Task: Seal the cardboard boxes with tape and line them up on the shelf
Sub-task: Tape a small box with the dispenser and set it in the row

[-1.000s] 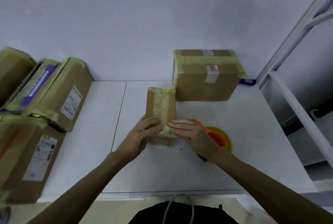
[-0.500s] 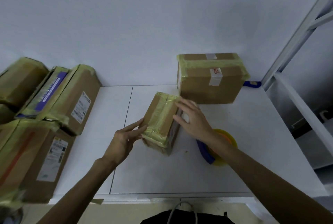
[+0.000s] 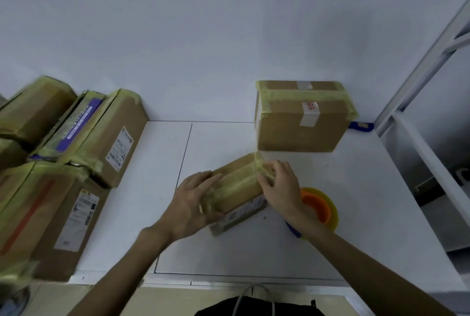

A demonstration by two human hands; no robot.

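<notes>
The small taped cardboard box (image 3: 239, 188) lies slantwise in the middle of the white table (image 3: 356, 214). The left hand (image 3: 193, 204) clasps its 8 o'clock end, fingers spread; the right hand (image 3: 282, 188) curls over the 2 o'clock end. It looks light and stiff with slick tape, so the bare cardboard ends seem the best places to grip

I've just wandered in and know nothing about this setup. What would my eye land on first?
First, the small brown cardboard box wrapped in yellowish tape at the middle of the white table, lying askew and clasped at its ends by the person's bare left grip and right grip. Next, the larger taped brown cardboard box standing behind it by the wall, and the heap of taped cardboard boxes crowding the left edge.
</notes>
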